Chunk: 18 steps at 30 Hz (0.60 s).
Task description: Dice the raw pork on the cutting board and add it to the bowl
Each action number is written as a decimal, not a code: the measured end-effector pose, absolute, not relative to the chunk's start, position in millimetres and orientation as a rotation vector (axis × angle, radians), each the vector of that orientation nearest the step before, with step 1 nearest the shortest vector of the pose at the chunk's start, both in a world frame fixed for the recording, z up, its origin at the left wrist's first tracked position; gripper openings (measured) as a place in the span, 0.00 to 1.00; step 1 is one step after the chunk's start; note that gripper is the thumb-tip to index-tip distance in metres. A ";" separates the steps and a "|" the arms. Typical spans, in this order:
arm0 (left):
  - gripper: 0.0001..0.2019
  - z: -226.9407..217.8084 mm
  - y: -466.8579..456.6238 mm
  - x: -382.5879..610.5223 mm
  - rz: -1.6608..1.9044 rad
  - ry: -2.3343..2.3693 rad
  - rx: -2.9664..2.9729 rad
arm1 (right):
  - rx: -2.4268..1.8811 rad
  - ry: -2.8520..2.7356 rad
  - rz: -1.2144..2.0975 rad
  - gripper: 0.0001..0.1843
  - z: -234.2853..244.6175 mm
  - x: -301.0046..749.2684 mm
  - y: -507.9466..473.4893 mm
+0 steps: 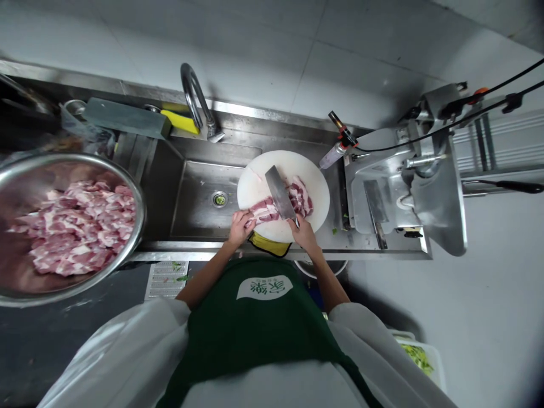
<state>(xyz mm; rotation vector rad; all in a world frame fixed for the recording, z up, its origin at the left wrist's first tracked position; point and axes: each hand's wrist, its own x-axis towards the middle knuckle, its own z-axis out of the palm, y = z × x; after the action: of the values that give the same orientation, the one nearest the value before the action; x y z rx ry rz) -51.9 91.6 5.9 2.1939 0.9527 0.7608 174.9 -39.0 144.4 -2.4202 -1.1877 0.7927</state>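
My right hand [302,232] grips the handle of a cleaver [278,191], whose broad blade slants up and left over a round white cutting board [255,170]. On the blade's left lies a strip of raw meat [264,211]; my left hand [242,226] presses its fingers on the left end of that strip. To the right of the blade sits a pile of cut meat pieces [300,196]. Whether the edge is in the meat or just beside it, I cannot tell. Under the board's near rim shows a yellow cloth [269,245].
A large steel bowl [138,226] of raw meat chunks stands at left. Behind it are a sink [198,198] and a curved faucet [193,93]. A blowtorch [338,148] stands beyond the board's right side, near a meat slicer [437,187] and a second cleaver [376,212].
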 end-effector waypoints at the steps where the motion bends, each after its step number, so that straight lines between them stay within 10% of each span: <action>1: 0.11 5.9 90.8 -51.8 0.759 0.965 2.185 | -2.424 -1.232 0.711 0.22 155.5 170.7 -36.6; 7: 0.11 3.0 87.6 -49.8 0.767 0.993 2.183 | -2.396 -1.181 0.315 0.31 191.0 133.2 -26.2; 18: 0.17 24.6 98.2 -41.2 0.622 0.906 2.343 | -2.632 -1.323 0.931 0.22 130.2 113.5 -25.4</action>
<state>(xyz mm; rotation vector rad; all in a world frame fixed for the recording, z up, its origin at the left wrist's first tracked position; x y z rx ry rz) -41.2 98.2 24.6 2.3431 0.9058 0.6223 113.5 -25.4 130.2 -2.6319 -1.3229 0.9307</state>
